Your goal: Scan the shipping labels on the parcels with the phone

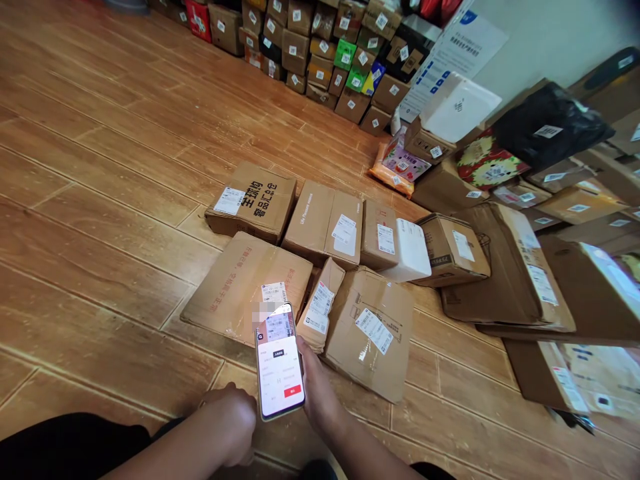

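My right hand [314,387] grips a smartphone [279,363] by its right edge and holds it upright over the floor. The screen shows a parcel label in its top part and a red button lower down. Just beyond the phone lies a flat cardboard box [240,283] with a white shipping label [274,291]. My left hand [235,421] is curled into a fist beside the phone's lower left corner, with nothing visible in it. A small tilted carton [320,307] and a crumpled box [370,330] lie right of the phone.
More labelled boxes [325,223] lie in a row on the wooden floor [100,220]. Stacked parcels [325,47] line the far wall. A heap of cartons and bags [540,200] fills the right side, with a white foam box [460,107] on it.
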The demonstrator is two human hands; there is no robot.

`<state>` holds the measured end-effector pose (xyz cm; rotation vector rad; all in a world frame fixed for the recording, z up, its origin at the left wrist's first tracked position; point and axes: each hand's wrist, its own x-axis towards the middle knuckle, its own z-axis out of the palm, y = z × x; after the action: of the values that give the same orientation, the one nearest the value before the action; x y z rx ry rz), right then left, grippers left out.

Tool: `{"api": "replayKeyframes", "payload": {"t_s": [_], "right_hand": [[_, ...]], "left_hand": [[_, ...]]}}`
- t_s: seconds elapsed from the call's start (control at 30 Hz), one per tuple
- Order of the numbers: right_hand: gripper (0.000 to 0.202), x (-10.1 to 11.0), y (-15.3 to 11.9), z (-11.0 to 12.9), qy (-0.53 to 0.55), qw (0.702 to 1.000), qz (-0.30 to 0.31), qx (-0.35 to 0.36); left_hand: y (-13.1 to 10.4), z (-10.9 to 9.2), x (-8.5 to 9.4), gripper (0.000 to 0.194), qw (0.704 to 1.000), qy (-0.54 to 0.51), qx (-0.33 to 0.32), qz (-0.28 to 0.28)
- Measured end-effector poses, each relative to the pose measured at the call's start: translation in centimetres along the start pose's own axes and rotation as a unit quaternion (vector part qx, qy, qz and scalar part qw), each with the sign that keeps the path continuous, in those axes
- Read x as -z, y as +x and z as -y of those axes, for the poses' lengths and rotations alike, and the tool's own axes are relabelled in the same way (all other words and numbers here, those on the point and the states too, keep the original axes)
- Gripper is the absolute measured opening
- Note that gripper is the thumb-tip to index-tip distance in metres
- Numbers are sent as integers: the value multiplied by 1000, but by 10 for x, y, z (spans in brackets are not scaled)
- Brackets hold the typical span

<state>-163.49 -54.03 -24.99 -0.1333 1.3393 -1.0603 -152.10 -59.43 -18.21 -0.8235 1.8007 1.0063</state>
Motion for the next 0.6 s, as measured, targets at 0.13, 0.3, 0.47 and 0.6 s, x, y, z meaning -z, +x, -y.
{"api": "replayKeyframes", "payload": {"t_s": [0.13,0.3,0.47,0.6], "right_hand": [[63,2,2,-1,9,1000,-1,-13],[57,3,2,2,15,1000,8,-10],[60,2,2,2,17,1000,2,-21],[55,4,-1,4,20,1000,12,-5]], "left_hand": [[-14,-9,16,56,998,15,31,53],[-8,-6,11,55,999,16,30,31],[-3,-2,6,56,999,29,26,33],[-1,-1,6,57,999,20,22,21]]}}
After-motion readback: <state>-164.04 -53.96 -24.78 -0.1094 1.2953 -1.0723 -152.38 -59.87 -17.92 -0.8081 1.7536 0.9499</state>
